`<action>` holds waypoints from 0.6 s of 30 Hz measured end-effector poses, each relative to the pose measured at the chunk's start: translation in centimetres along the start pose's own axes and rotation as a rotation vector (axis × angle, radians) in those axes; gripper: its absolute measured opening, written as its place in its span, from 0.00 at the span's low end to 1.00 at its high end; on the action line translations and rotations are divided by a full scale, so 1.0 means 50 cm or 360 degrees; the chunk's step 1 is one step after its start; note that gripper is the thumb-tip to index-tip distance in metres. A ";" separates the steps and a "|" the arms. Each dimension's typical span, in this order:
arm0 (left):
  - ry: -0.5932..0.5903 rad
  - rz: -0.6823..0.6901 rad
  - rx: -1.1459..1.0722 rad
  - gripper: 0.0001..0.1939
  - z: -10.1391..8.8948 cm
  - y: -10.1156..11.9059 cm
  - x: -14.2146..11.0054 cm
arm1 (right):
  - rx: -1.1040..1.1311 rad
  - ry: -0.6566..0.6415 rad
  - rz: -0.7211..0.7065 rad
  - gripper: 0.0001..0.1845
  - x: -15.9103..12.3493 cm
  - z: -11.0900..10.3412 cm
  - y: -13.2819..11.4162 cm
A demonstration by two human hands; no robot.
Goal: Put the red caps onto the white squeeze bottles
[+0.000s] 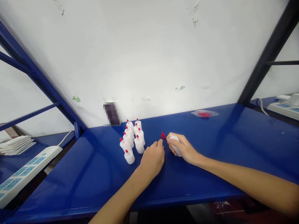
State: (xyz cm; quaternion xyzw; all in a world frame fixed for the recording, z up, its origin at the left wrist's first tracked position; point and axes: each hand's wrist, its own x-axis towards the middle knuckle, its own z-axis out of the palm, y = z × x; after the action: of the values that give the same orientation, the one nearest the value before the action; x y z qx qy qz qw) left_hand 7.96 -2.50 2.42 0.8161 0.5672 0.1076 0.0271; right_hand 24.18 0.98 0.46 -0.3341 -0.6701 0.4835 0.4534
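My right hand (183,147) is wrapped around a white squeeze bottle (175,145), held upright with its bare white nozzle showing and no red cap on it. My left hand (154,157) is just left of it, low over the table, fingers curled together with the tips pointing towards a small cluster of red caps (163,135). Whether a cap is between those fingertips is hidden. To the left of my left hand, several white bottles with red caps (139,144) stand upright in a group, the nearest capped bottle (129,157) at the front.
A clear plastic bag of red caps (205,114) lies at the back right of the blue table (210,183). A dark pixelated object (112,113) leans on the wall at the back left. A white power strip (30,171) runs beyond the left edge, near the blue frame (42,77).
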 end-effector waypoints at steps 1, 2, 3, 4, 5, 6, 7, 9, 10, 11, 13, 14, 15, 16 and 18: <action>-0.0042 -0.0056 0.0098 0.17 0.002 0.003 0.024 | -0.0056 0.0047 -0.0002 0.16 0.007 -0.008 0.002; -0.0054 -0.0096 0.0144 0.16 0.004 0.004 0.045 | -0.0146 0.0086 -0.0009 0.14 0.014 -0.018 0.004; -0.0057 -0.0124 0.0174 0.15 0.005 0.005 0.062 | -0.0266 0.0123 -0.0017 0.12 0.022 -0.030 0.005; -0.0054 -0.0143 0.0185 0.15 0.006 0.004 0.076 | -0.0411 0.0156 -0.0024 0.12 0.029 -0.042 0.005; -0.0050 -0.0152 0.0189 0.15 0.007 0.003 0.087 | -0.0574 0.0183 -0.0025 0.11 0.036 -0.053 0.005; -0.0052 -0.0158 0.0197 0.14 0.009 0.001 0.094 | -0.0746 0.0202 -0.0020 0.11 0.042 -0.063 0.004; -0.0056 -0.0159 0.0203 0.14 0.010 -0.001 0.099 | -0.0911 0.0209 -0.0012 0.12 0.047 -0.072 0.003; -0.0062 -0.0151 0.0208 0.13 0.014 -0.005 0.104 | -0.1169 0.0177 0.0008 0.13 0.051 -0.081 0.000; -0.0062 -0.0145 0.0207 0.13 0.016 -0.007 0.105 | -0.1250 0.0138 0.0020 0.14 0.051 -0.083 -0.003; -0.0058 -0.0140 0.0205 0.13 0.018 -0.009 0.105 | -0.1305 0.0094 0.0028 0.14 0.051 -0.083 -0.005; -0.0047 -0.0131 0.0197 0.13 0.021 -0.012 0.106 | -0.1375 0.0019 0.0022 0.15 0.049 -0.081 -0.010; -0.0041 -0.0126 0.0192 0.13 0.022 -0.013 0.106 | -0.1397 0.0003 0.0015 0.15 0.048 -0.080 -0.011; -0.0037 -0.0120 0.0186 0.13 0.023 -0.014 0.106 | -0.1412 -0.0002 0.0013 0.14 0.047 -0.079 -0.012; -0.0033 -0.0111 0.0178 0.13 0.024 -0.015 0.107 | -0.1420 0.0000 0.0015 0.14 0.047 -0.079 -0.013; -0.0026 -0.0094 0.0160 0.13 0.026 -0.018 0.107 | -0.1431 0.0004 0.0029 0.14 0.047 -0.080 -0.013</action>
State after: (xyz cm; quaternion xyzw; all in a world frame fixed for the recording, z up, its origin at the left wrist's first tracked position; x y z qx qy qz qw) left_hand 9.18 2.92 1.80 0.8001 0.5956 0.0714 -0.0060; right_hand 27.01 4.26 2.22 -0.5043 -0.8102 0.1477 0.2597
